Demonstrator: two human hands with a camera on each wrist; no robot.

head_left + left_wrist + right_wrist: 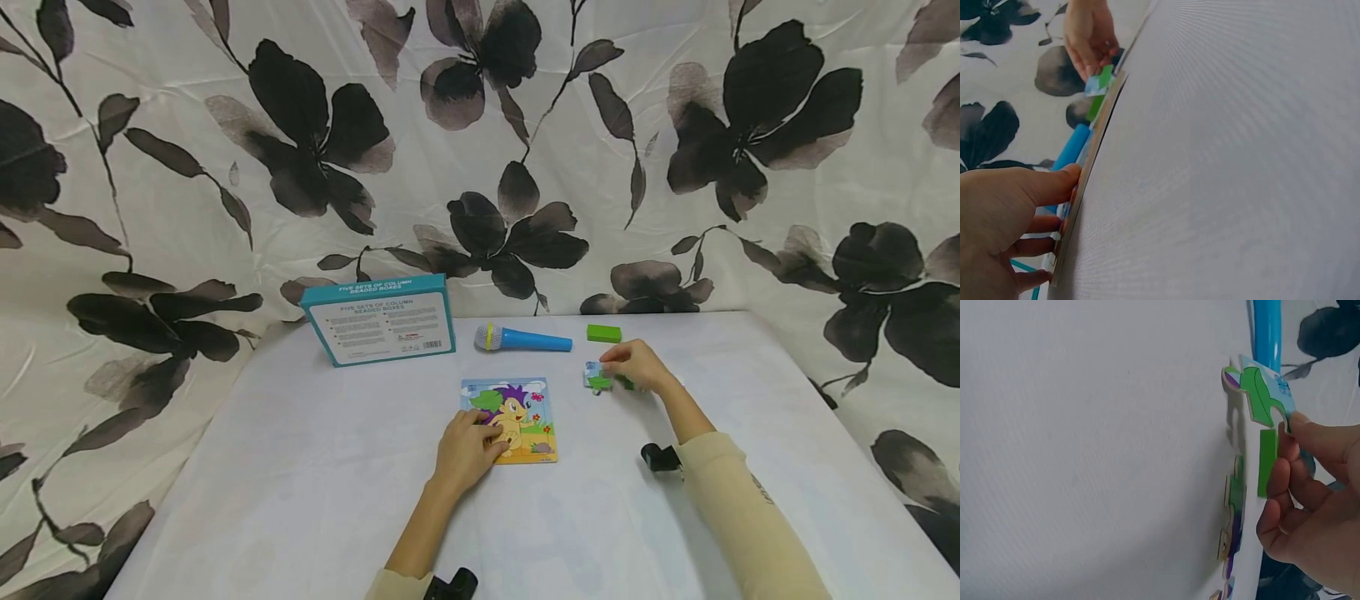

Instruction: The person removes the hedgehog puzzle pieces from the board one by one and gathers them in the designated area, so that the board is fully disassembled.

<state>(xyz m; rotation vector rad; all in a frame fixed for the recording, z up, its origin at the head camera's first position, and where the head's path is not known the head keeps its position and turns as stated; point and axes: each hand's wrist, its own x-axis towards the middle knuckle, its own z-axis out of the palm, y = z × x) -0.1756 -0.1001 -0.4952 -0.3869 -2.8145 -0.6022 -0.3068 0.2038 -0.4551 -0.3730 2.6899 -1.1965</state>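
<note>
Right wrist: puzzle piece (1261, 394) in hand (1327, 500)

I make out a bare left hand (467, 450) and a bare right hand (637, 365). The right sleeve (750, 525), nearer the desk's (300, 500) right edge, is cream, with a small dark marking (762, 489) I can't read from here. A rounded black fitting (660, 457) juts beside it; the left sleeve (397, 586), also cream, has another black fitting (453, 585).
</note>
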